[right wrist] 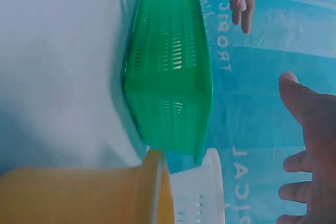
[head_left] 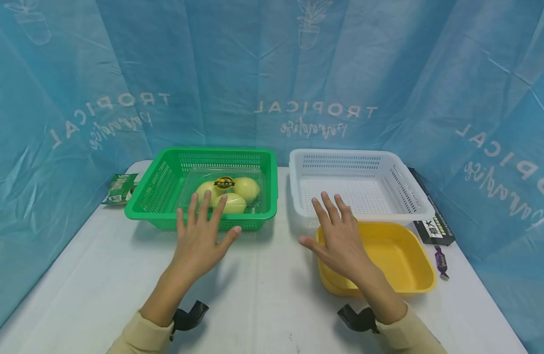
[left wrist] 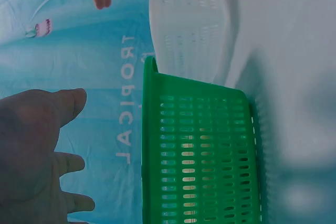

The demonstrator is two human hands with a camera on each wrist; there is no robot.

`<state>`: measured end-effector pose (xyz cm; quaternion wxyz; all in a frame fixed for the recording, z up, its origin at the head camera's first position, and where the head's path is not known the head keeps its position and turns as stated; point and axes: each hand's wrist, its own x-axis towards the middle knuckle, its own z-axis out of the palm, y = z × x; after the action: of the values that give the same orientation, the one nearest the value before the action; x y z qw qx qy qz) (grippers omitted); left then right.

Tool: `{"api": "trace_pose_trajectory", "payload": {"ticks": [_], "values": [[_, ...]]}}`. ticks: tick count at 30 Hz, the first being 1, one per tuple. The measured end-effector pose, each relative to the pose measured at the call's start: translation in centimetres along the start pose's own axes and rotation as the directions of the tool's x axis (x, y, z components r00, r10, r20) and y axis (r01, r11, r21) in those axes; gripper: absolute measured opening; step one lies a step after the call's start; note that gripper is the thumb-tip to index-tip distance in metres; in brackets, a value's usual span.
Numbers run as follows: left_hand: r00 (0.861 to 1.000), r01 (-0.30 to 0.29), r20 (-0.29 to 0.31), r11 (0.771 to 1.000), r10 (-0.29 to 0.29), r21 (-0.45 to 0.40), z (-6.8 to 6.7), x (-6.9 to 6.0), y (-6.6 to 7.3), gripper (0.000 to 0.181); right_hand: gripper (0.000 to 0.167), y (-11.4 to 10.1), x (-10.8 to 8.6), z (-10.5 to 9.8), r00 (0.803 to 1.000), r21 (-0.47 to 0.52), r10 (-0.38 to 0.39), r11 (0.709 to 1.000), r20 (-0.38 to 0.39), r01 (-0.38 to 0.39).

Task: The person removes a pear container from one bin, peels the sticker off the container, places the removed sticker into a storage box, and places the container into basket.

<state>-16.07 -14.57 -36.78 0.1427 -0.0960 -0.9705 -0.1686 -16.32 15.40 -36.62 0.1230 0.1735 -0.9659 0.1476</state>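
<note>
Both hands hover with fingers spread and hold nothing. My left hand (head_left: 198, 243) is in front of the green basket (head_left: 143, 215), its fingertips overlapping the front rim in the head view. Inside that basket lies a clear plastic box (head_left: 194, 173) with a dark label and several round, pale yellow-green fruits (head_left: 246, 189). My right hand (head_left: 340, 241) is above the left side of the yellow basin (head_left: 397, 255), just short of the white basket (head_left: 360, 196). In the left wrist view the left hand (left wrist: 31, 150) is apart from the green basket's side (left wrist: 205, 150).
A green packet (head_left: 120, 189) lies left of the green basket. Beside the white basket is a black box (head_left: 435, 228) with a printed code, and a purple-wrapped candy (head_left: 441, 263) lies near it. Blue curtains (head_left: 227, 73) surround the white table (head_left: 263, 295).
</note>
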Motion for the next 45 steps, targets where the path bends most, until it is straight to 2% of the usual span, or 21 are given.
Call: {"api": "trace_pose_trajectory", "payload": {"ticks": [9, 18, 31, 39, 45], "values": [[0.999, 0.000, -0.039, 1.000, -0.001, -0.024, -0.4, 0.2, -0.7, 0.077, 0.086, -0.7, 0.7, 0.5, 0.999, 0.139, -0.029, 0.990, -0.034, 0.033], [0.997, 0.000, -0.074, 0.999, -0.003, -0.032, -0.9, 0.3, -1.2, 0.077, 0.083, -1.6, 1.3, 0.8, 0.999, 0.310, -0.040, 0.950, -0.011, 0.042], [0.996, 0.016, -0.081, 0.996, -0.023, -0.089, -1.4, 0.6, -2.2, 0.076, 0.083, -2.9, 2.3, 0.7, 0.996, 0.407, -0.019, 0.913, 0.085, -0.018], [0.996, 0.024, -0.085, 0.993, -0.034, -0.112, -1.9, 0.8, -2.9, 0.074, 0.078, -3.8, 3.3, 0.6, 0.994, 0.473, -0.038, 0.881, 0.101, -0.015], [0.994, 0.031, -0.104, 0.992, -0.045, -0.125, -1.9, 1.1, -3.6, 0.072, 0.074, -4.2, 4.1, 0.6, 0.993, 0.492, -0.029, 0.870, 0.114, -0.031]]}}
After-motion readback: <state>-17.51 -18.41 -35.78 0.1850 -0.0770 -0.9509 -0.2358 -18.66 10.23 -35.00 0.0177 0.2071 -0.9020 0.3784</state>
